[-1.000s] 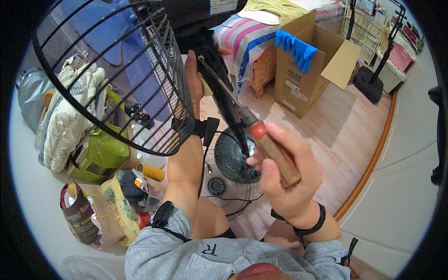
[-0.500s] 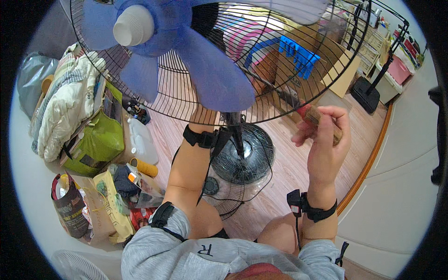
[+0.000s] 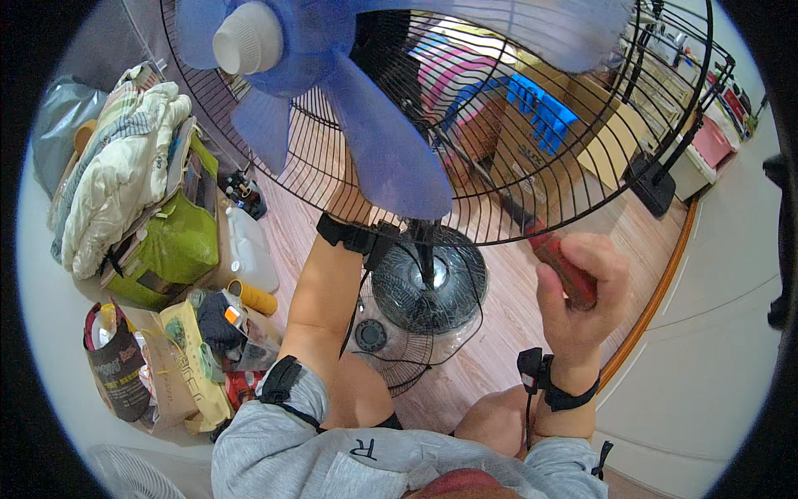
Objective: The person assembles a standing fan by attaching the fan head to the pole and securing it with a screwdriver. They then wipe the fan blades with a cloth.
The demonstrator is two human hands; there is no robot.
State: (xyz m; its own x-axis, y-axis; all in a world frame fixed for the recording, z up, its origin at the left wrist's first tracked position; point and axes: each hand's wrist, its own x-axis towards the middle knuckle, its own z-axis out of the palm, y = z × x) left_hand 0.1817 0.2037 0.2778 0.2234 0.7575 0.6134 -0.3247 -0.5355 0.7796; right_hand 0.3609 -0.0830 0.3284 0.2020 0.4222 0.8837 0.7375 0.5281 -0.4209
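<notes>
A pedestal fan with blue blades point(image 3: 386, 137), a white knob point(image 3: 248, 39) on the hub and a black wire guard point(image 3: 582, 218) fills the upper view. My right hand point(image 3: 600, 287) is closed, thumb and fingers, around the red, worn handle of a screwdriver point(image 3: 567, 270). The screwdriver's shaft runs up and left behind the guard wires toward the back of the hub; its tip is hard to make out. My left hand point(image 3: 339, 179) reaches up behind the guard and blades, and its fingers are hidden.
Below the fan head is its round black base point(image 3: 428, 279), with a wire grille point(image 3: 399, 353) and a loose cable near it. To the left stand a green bag point(image 3: 170, 249), a white jug point(image 3: 249, 249) and several paper bags point(image 3: 170, 366). A cardboard box point(image 3: 532, 158) lies beyond the guard.
The fan head with its guard has shifted down and to the right in view. My right hand has moved lower, and its fingers have changed position on the screwdriver handle.
</notes>
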